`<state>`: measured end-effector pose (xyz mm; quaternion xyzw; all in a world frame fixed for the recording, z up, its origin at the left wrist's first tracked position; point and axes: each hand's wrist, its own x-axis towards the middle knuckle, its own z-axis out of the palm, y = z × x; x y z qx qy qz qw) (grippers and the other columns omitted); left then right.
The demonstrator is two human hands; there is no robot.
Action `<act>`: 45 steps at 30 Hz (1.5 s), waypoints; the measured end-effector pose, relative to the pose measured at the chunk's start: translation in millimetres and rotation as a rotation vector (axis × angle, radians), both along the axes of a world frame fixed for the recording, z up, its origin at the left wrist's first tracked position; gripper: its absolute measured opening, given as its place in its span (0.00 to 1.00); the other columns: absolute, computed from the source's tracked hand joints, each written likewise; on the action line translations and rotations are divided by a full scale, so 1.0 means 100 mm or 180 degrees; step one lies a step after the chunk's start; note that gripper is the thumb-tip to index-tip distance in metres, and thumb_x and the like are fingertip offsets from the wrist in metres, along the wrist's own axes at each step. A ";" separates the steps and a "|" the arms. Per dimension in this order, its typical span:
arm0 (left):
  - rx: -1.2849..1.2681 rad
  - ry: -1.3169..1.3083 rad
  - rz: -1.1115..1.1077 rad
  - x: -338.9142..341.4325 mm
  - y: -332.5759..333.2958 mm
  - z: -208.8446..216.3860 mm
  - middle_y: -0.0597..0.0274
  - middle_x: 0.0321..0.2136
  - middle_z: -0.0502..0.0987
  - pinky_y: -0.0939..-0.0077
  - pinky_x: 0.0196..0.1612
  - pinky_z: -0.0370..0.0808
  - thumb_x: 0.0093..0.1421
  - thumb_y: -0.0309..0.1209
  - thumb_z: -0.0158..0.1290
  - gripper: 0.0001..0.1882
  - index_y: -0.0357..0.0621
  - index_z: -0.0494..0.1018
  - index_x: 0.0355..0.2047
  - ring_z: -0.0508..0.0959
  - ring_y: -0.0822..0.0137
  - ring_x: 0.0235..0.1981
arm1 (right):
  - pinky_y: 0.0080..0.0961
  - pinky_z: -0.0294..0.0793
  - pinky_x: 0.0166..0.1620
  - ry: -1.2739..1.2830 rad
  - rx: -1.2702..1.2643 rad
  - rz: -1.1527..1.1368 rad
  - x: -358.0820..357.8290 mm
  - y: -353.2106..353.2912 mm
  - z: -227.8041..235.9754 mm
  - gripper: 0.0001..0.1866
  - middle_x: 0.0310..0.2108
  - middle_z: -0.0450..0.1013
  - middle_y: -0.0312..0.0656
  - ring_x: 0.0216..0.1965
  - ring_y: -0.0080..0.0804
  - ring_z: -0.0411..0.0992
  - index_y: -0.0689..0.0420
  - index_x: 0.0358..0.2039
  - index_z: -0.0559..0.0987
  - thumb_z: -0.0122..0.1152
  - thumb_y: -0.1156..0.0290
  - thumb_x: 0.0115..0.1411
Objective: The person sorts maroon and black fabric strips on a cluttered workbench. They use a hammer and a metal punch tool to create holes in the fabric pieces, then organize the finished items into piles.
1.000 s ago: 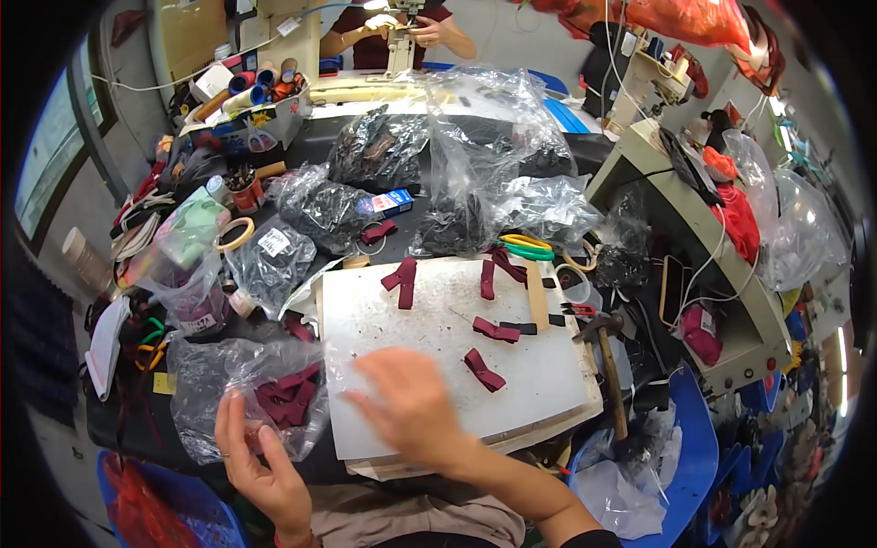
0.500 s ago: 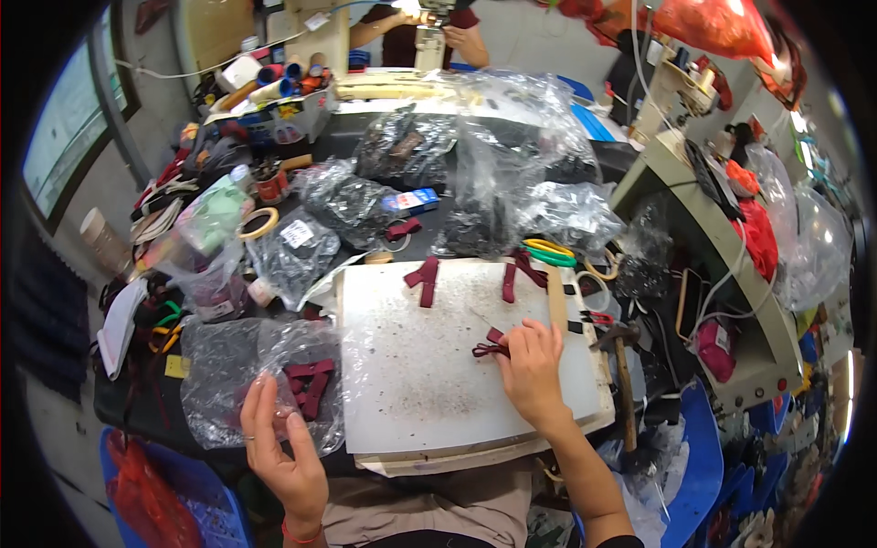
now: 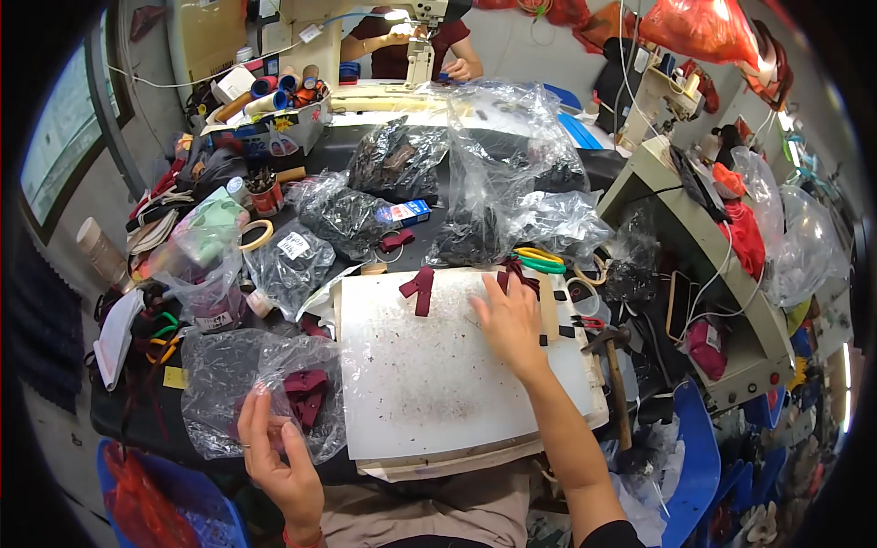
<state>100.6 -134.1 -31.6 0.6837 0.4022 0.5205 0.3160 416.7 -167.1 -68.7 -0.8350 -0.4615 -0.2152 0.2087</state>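
My right hand (image 3: 512, 324) reaches over the far right part of a white board (image 3: 420, 384), fingers apart. Its fingertips partly cover a bunch of maroon strips (image 3: 513, 267); whether they touch it I cannot tell. Farther left on the board's far edge lies a folded maroon strip (image 3: 422, 292). My left hand (image 3: 281, 461) hovers with thumb and fingers spread at the near edge of a clear plastic bag (image 3: 224, 365). Several maroon strips (image 3: 308, 393) lie in or under that bag, just beyond the left fingers.
A hammer (image 3: 619, 388) and red-handled pliers (image 3: 589, 321) lie right of the board. Behind it stand several clear bags (image 3: 402, 160), and yellow and green rings (image 3: 541, 260). Blue bins (image 3: 690, 457) flank me below the table. Across the table, a person works at a sewing machine (image 3: 420, 55).
My right hand has moved from the middle right of the board to the strips at its far edge. The maroon piece it held no longer shows there. My left hand has hardly moved.
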 end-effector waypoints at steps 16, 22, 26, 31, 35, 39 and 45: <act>0.0031 -0.0054 0.0081 0.03 0.04 0.07 0.49 0.51 0.69 0.76 0.36 0.72 0.55 0.17 0.45 0.21 0.30 0.68 0.51 0.73 0.69 0.31 | 0.37 0.62 0.52 -0.0522 -0.1013 0.1009 -0.22 0.90 -0.13 0.05 0.38 0.71 0.47 0.40 0.43 0.68 0.61 0.23 0.76 0.51 0.75 0.50; 0.0184 0.0092 0.0018 0.03 0.15 0.09 0.49 0.50 0.69 0.76 0.36 0.72 0.54 0.16 0.46 0.21 0.29 0.68 0.50 0.73 0.69 0.31 | 0.30 0.74 0.45 0.1841 0.1591 0.1547 -0.34 0.50 0.52 0.13 0.44 0.74 0.50 0.44 0.42 0.74 0.66 0.35 0.79 0.50 0.89 0.51; 0.0095 -0.0029 0.0074 0.03 0.21 0.10 0.48 0.50 0.69 0.76 0.37 0.72 0.54 0.16 0.46 0.21 0.29 0.68 0.51 0.73 0.69 0.31 | 0.26 0.74 0.46 0.1744 0.2041 0.2538 -1.24 0.21 0.74 0.13 0.45 0.73 0.49 0.45 0.41 0.74 0.63 0.36 0.78 0.55 0.89 0.50; 0.0163 -0.0118 0.0294 -0.09 0.34 0.23 0.49 0.52 0.69 0.76 0.40 0.73 0.56 0.17 0.45 0.21 0.31 0.68 0.52 0.75 0.67 0.36 | 0.32 0.72 0.49 0.2256 0.0464 0.3447 -1.91 0.59 0.19 0.13 0.50 0.70 0.48 0.48 0.43 0.72 0.63 0.41 0.76 0.59 0.77 0.54; 0.0901 0.0075 0.0816 -0.50 0.84 0.53 0.51 0.48 0.73 0.74 0.47 0.72 0.58 0.16 0.44 0.17 0.32 0.70 0.49 0.75 0.60 0.47 | 0.39 0.64 0.56 0.2003 -0.0068 0.3491 -1.73 0.72 0.59 0.22 0.49 0.70 0.48 0.54 0.46 0.67 0.61 0.48 0.72 0.64 0.66 0.55; 0.1438 -0.0040 0.0715 -0.63 0.93 1.33 0.55 0.44 0.76 0.76 0.47 0.71 0.59 0.15 0.45 0.14 0.34 0.73 0.44 0.76 0.64 0.46 | 0.46 0.58 0.57 0.0670 0.0408 0.3313 -1.71 0.83 1.30 0.13 0.37 0.74 0.44 0.44 0.40 0.72 0.58 0.40 0.75 0.64 0.71 0.53; 0.1746 -0.1059 -0.0520 -0.76 1.11 1.41 0.45 0.61 0.54 0.67 0.59 0.59 0.48 0.34 0.65 0.48 0.40 0.48 0.63 0.58 0.56 0.61 | 0.32 0.70 0.43 0.0218 0.1935 0.2994 -1.66 0.87 2.08 0.09 0.28 0.75 0.39 0.35 0.37 0.72 0.56 0.32 0.78 0.63 0.81 0.48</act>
